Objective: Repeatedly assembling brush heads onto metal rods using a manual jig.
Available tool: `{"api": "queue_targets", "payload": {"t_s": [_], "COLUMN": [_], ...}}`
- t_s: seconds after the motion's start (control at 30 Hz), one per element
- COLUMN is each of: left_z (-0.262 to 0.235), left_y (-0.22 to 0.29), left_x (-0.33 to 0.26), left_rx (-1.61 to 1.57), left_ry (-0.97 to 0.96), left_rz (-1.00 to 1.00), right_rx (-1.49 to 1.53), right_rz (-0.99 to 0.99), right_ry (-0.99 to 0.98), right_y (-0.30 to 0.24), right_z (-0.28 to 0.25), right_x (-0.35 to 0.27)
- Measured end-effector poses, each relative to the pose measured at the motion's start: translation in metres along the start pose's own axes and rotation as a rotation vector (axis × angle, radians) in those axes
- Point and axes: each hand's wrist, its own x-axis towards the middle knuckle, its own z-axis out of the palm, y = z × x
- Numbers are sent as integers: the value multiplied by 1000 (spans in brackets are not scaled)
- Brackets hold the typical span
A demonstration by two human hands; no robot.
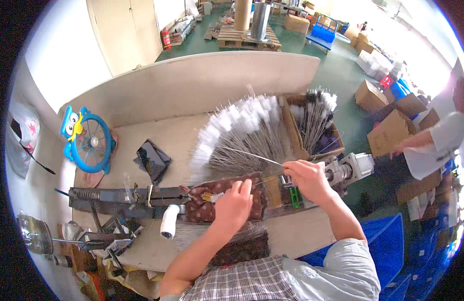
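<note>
My right hand (308, 181) is closed, its fingers pinching the end of a thin wire-stemmed brush (252, 154). The stem slants up to the left, in front of a fanned pile of white-tipped wire brushes (247, 125). Over a brown spotted cloth (202, 213) on the machine bed, my left hand (234, 203) has its fingers bent and close together. What they hold, if anything, is hidden. A small yellow-and-white piece (210, 197) lies on the cloth beside that hand. Just below my right hand is a green part (294, 197) on the machine.
A motor-like metal unit (349, 169) ends the machine at right. Behind it, a cardboard box (294, 135) holds dark-tipped brushes. A white pipe elbow (169, 221), black sheet (152, 161) and blue wheel (91, 143) are at left. Another person's sleeve (448, 131) shows at far right.
</note>
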Motion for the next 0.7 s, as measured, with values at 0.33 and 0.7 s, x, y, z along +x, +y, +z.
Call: {"api": "queue_targets", "payload": {"t_s": [0.33, 0.7], "left_z": [18, -44], "left_y": [-65, -37], "left_x": [35, -102], "left_rx": [545, -362], "left_ry": [-86, 3], "left_rz": [84, -536], "right_rx": [3, 316], "right_rz": [-105, -462], "right_ry": [-246, -168], "right_y": [11, -54], "right_z": [16, 123], "right_x": [13, 61]}}
